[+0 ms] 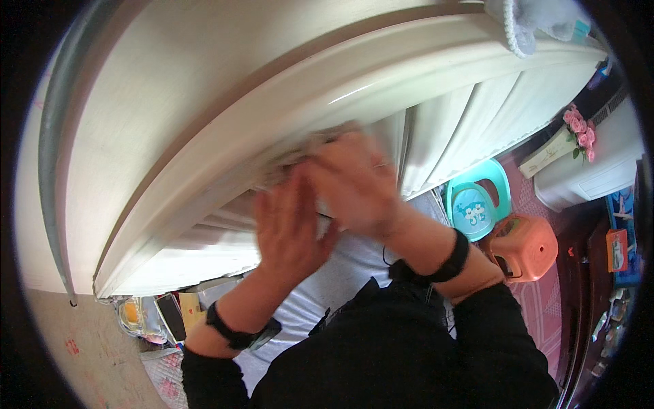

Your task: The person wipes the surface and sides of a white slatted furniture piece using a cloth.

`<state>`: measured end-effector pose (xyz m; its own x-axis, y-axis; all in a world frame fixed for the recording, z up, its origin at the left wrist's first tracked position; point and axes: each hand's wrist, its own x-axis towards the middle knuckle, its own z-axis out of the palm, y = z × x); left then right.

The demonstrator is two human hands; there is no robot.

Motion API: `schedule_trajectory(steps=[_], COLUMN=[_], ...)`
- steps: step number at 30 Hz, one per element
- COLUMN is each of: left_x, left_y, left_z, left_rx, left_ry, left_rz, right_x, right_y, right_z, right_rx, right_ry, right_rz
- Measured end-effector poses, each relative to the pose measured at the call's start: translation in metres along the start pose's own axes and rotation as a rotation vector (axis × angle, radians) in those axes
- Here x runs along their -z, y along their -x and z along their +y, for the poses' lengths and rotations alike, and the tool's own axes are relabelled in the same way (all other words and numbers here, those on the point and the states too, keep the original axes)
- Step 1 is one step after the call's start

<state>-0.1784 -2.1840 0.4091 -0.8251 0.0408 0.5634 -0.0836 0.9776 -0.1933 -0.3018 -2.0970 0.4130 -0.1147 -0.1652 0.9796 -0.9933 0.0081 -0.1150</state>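
A long cream-coloured headboard (286, 102) with a curved, glossy top rail runs across the view. Both hands are at its lower edge, blurred by motion. My left hand (294, 230) has its back towards the camera and its fingers point up to the rail. Beside it, close to or touching it, my right hand (357, 179) is bent over at the rail. Something thin and pale lies blurred by the fingertips; whether it is a cloth or part of the headboard, and whether either hand grips it, I cannot tell. Dark bands circle both wrists.
Grey-blue bedding (352, 266) lies below the hands. On the right are a turquoise plastic child's chair (503, 189), an orange plastic stool (536, 245) and pink artificial roses (580, 130) on a white appliance. Assorted items and a clear bag (140, 317) lie at lower left. White fluffy fabric (541, 20) hangs at top right.
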Motion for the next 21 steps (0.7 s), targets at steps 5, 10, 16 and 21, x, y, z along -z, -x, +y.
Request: schedule_trajectory(steps=[5, 10, 16, 21], left_x=[-0.036, -0.062, -0.083, -0.036], left_y=[-0.029, -0.026, 0.003, -0.047], left_z=[0.031, 0.039, 0.037, 0.035], left_rx=[-0.061, -0.042, -0.098, -0.06], left_ry=[0.145, 0.314, 0.173, 0.169], left_rz=[-0.003, -0.067, -0.249, 0.034], right_x=[0.024, 0.024, 0.023, 0.021], right_y=[0.007, 0.054, 0.082, 0.018], right_z=[0.037, 0.05, 0.047, 0.05], right_rx=[0.058, -0.022, -0.114, 0.014], right_ry=[0.172, 0.249, 0.14, 0.179], right_rz=[0.082, 0.012, -0.142, 0.163])
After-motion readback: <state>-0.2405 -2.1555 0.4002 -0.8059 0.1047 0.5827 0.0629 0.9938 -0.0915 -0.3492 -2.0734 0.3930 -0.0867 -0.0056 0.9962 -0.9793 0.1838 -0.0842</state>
